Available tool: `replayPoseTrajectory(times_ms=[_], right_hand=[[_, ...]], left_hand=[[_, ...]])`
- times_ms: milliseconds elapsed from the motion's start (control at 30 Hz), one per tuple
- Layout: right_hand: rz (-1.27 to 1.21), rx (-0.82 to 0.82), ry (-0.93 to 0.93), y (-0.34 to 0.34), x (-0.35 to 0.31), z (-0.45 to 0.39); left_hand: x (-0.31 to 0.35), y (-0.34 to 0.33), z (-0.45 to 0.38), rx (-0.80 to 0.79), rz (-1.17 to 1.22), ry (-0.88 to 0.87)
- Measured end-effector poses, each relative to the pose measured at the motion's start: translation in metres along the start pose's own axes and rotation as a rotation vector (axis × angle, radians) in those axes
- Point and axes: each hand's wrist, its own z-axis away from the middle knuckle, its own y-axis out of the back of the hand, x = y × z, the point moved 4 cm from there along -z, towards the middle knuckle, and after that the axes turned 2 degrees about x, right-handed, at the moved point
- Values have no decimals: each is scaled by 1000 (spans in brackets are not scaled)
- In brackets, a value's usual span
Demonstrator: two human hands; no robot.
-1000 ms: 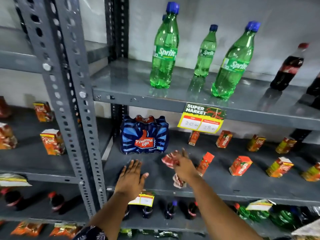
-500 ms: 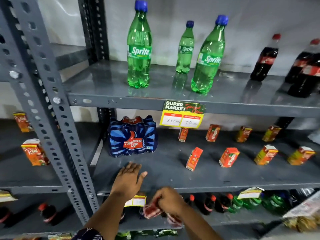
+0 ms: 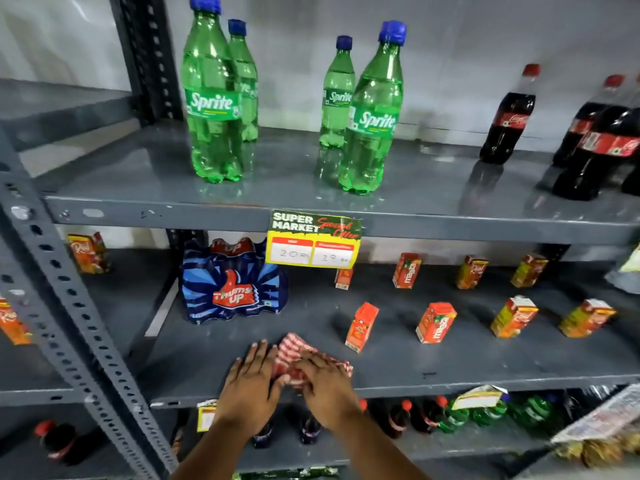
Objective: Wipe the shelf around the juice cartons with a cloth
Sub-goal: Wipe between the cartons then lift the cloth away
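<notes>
A red-and-white checked cloth [image 3: 294, 351] lies on the front of the grey middle shelf [image 3: 450, 372]. My right hand [image 3: 325, 386] presses flat on its right part, fingers spread. My left hand [image 3: 251, 379] rests flat on the shelf at the cloth's left edge, thumb touching the cloth. Several small orange juice cartons stand on this shelf to the right: the nearest one [image 3: 361, 327] is just beyond the cloth, then a Maaza carton [image 3: 435, 322], with more behind and further right.
A blue Thums Up pack [image 3: 232, 289] stands behind my hands at the left. A price tag [image 3: 313, 242] hangs from the upper shelf, which carries Sprite bottles [image 3: 213, 109] and cola bottles [image 3: 509, 119]. A perforated upright [image 3: 62, 289] is at left. Bottles fill the shelf below.
My right hand pulled the cloth off the shelf front, then brought it back onto the shelf beside my left hand and flattened on it. The view moved closer and up.
</notes>
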Motion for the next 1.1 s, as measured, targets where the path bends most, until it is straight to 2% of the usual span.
replayPoseTrajectory(times_ms=[167,300,433,533,600,633,700,733,767,800,867,933,1000,1100], right_hand=[[-244,-48,-96,41,50,29],[-229,-29,-181,77,92,38],[-209,-8,-11,85,80,29],[-68,-24,179,81,54,19],[-26,91,198,87,55,19],[-72,222,143,97,61,21],[-295,482,-30,116,88,21],[-440,524,-121,122,104,16],[-565,444,-192,124,116,6],[-647,299,-212,124,124,-7],[-675,23,-188,116,128,-28],[-738,-132,-184,102,130,-43],[-740,-113,-232,91,135,-48],[-633,83,-278,86,137,-45]], left_hand=[[25,4,-2,42,-8,35],[50,5,-9,39,-7,52],[70,7,-16,69,-34,101],[77,9,-19,91,-70,121],[76,9,-19,90,-81,144],[75,7,-20,88,-80,148],[79,2,-21,80,-80,117],[86,-2,-22,67,-73,77],[93,-7,-23,50,-66,30],[101,-12,-23,31,-62,-11],[112,-21,-24,3,-56,-48],[116,-27,-23,2,-54,-43],[117,-31,-22,8,-58,-30],[116,-32,-18,62,-94,29]])
